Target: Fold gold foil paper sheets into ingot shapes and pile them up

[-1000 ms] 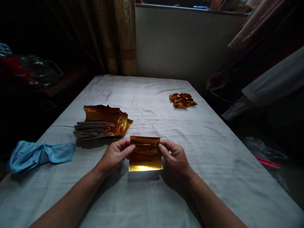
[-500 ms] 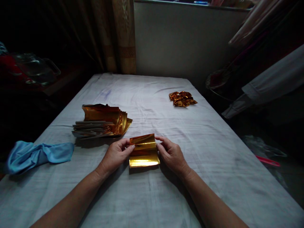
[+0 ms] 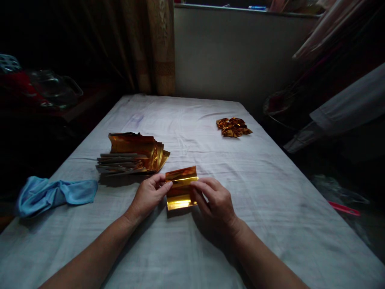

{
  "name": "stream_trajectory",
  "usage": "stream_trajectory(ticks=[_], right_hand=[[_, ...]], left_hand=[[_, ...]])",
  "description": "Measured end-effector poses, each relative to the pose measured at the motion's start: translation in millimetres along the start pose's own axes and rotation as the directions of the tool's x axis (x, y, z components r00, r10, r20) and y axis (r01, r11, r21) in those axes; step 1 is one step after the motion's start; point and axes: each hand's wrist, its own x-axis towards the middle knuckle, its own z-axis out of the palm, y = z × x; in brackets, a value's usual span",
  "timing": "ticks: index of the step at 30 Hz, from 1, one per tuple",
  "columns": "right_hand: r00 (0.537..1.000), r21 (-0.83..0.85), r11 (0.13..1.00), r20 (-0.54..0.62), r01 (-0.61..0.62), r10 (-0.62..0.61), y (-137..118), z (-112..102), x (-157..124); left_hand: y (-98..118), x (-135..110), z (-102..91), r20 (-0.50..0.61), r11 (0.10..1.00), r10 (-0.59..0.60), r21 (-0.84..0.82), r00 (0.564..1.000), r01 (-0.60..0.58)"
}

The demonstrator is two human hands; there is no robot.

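Observation:
A shiny gold foil paper sheet (image 3: 182, 188), curved and creased across, is held just above the white cloth between my hands. My left hand (image 3: 150, 194) pinches its left edge, thumb on top. On the opposite side my right hand (image 3: 216, 200) grips the right edge, its fingertips over the foil and partly covering it. Left of the sheet lies a stack of gold foil papers (image 3: 132, 144), fanned out, with grey backs showing. Farther off at the right sits a small pile of folded gold foil pieces (image 3: 234, 127).
A white cloth (image 3: 192, 257) with wrinkles covers the table. At the left edge lies a crumpled blue cloth (image 3: 60, 192). A glass jug (image 3: 55, 88) stands in the dark at the left. Beyond the right edge are hanging clothes (image 3: 345, 104) and a pink handle (image 3: 344, 208).
My right hand has shifted from the sheet's right edge onto its front surface, fingers now over the foil. The left hand keeps its pinch. The view has swung slightly left.

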Motion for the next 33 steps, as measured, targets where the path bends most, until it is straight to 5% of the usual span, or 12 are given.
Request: stream_trajectory(ticks=[6,14,18,20,23,26,30,33], right_hand=[[0.996,-0.041,0.999,0.091,0.021,-0.017,-14.1,8.3,0.9],[0.999,0.076,0.997,0.051,0.011,-0.015,-16.1,8.6,-1.1],[0.988,0.277,0.948,0.057,-0.157,0.146,-19.1,6.9,-0.1],[0.948,0.380,0.870,0.075,-0.314,0.309,-17.1,6.4,0.6],[0.828,0.523,0.667,0.155,-0.531,0.538,-11.0,5.7,2.2],[0.721,0.635,0.458,0.236,-0.622,0.652,-5.5,5.2,4.0],[0.632,0.676,0.305,0.307,-0.671,0.712,-3.5,6.3,5.1],[0.612,0.668,0.271,0.346,-0.693,0.711,-3.8,7.7,5.7]], left_hand=[[8.3,-7.1,4.0,0.008,0.999,0.047,-0.010,0.999,-0.047],[20.4,-24.5,8.2,0.213,0.976,0.190,0.064,0.958,-0.208],[20.5,-28.4,9.1,0.253,0.932,0.313,0.105,0.915,-0.348],[19.3,-26.0,7.5,0.171,0.917,0.334,0.168,0.927,-0.362],[13.8,-16.9,2.3,-0.039,0.924,0.294,0.265,0.955,-0.274],[6.4,-7.2,-2.0,-0.169,0.955,0.213,0.247,0.962,-0.168],[5.2,-4.5,1.5,-0.040,0.996,0.077,0.056,0.996,-0.075],[9.2,-7.5,7.0,0.050,1.000,0.021,-0.012,0.999,-0.020]])
